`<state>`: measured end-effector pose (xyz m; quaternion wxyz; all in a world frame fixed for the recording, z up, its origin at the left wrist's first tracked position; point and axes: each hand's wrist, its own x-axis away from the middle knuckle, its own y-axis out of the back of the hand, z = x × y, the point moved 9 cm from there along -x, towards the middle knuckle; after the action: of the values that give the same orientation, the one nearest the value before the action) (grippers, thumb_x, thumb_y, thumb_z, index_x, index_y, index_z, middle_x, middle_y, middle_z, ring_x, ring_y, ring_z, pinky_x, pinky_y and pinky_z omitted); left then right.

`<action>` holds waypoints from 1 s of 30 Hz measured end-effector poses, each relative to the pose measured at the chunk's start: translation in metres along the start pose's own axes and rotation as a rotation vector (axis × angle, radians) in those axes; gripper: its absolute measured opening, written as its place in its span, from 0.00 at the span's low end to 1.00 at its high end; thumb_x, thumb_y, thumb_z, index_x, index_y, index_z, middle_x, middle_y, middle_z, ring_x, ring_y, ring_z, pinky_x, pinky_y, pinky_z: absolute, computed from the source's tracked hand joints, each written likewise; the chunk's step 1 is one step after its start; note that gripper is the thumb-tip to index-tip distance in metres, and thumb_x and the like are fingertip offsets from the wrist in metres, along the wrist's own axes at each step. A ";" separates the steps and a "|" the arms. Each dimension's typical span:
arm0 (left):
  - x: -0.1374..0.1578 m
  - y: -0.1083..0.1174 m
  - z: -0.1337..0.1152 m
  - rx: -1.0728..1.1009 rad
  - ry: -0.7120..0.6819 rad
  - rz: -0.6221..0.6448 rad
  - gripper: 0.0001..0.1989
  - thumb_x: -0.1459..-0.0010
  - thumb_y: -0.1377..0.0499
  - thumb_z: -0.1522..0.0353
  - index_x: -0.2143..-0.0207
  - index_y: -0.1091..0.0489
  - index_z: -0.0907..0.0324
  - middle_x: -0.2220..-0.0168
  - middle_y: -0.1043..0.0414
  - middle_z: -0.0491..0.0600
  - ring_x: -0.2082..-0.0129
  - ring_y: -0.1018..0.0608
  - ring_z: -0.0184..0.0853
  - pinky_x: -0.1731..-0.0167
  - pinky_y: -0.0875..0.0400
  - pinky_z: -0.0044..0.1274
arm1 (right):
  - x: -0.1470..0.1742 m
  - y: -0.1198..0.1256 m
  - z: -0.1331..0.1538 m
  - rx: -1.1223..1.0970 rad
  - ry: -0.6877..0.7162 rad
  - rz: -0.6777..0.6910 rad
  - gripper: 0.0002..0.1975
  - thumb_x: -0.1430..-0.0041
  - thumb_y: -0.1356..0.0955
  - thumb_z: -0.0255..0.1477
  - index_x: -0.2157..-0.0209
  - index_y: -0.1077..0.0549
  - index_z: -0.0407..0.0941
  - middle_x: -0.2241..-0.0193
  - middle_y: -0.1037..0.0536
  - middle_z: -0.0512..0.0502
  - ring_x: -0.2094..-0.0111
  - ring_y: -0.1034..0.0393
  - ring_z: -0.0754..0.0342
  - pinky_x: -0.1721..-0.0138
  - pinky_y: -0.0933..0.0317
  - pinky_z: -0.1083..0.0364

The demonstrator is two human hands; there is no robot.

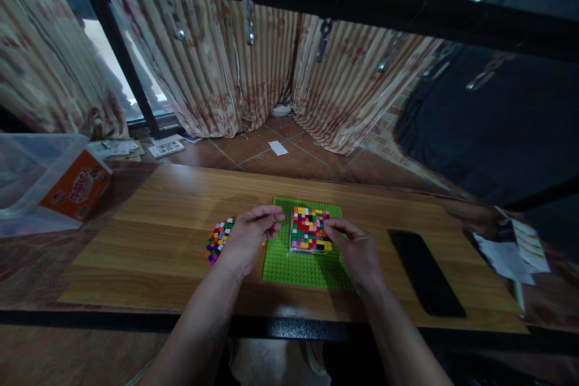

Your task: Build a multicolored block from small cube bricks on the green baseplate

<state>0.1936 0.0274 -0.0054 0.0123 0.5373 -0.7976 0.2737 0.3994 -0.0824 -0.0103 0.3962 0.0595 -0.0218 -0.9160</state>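
A green studded baseplate (pixel 281 265) lies on the wooden tabletop in front of me. On it sits a square block of small multicoloured toy bricks (pixel 309 230), with a clear edge showing along its left and front sides. My right hand (pixel 357 250) pinches at the block's right edge; its fingertips hide whatever is between them. Over the baseplate's left edge hovers my left hand (pixel 251 238), fingers loosely bent and apart, nothing visible in them. Beside that hand, a heap of loose coloured bricks (pixel 218 240) is spread on the wood, partly covered by the hand.
A black phone-like slab (pixel 425 271) lies to the right. At the far left stands a clear plastic box (pixel 27 193) with an orange label. Papers (pixel 506 256) lie at the right edge. A dark bar (pixel 289 3) with hanging metal clips crosses above, before curtains.
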 end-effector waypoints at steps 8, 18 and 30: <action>0.000 0.000 0.001 -0.031 0.006 0.005 0.08 0.53 0.37 0.75 0.68 0.22 0.65 0.68 0.22 0.52 0.75 0.27 0.26 0.73 0.34 0.19 | 0.005 -0.005 -0.023 -0.322 -0.270 -0.053 0.13 0.68 0.20 0.34 0.75 0.19 0.48 0.75 0.20 0.52 0.72 0.30 0.57 0.66 0.36 0.55; -0.001 -0.016 0.021 -0.061 0.048 0.035 0.07 0.51 0.41 0.77 0.68 0.23 0.66 0.72 0.25 0.49 0.76 0.27 0.26 0.73 0.34 0.20 | 0.005 -0.009 -0.021 -0.401 -0.312 -0.067 0.14 0.71 0.19 0.31 0.77 0.20 0.46 0.75 0.20 0.53 0.72 0.30 0.59 0.68 0.37 0.58; -0.002 -0.016 0.026 -0.079 0.056 0.040 0.08 0.51 0.40 0.76 0.67 0.23 0.65 0.75 0.26 0.48 0.77 0.27 0.27 0.73 0.34 0.20 | 0.004 -0.011 -0.022 -0.414 -0.329 -0.083 0.13 0.72 0.20 0.29 0.79 0.22 0.46 0.78 0.22 0.54 0.75 0.31 0.61 0.72 0.38 0.60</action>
<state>0.2158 0.0130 -0.0216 0.0501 0.5125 -0.8177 0.2572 0.3912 -0.0776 -0.0334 0.3531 -0.1716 0.1043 -0.9138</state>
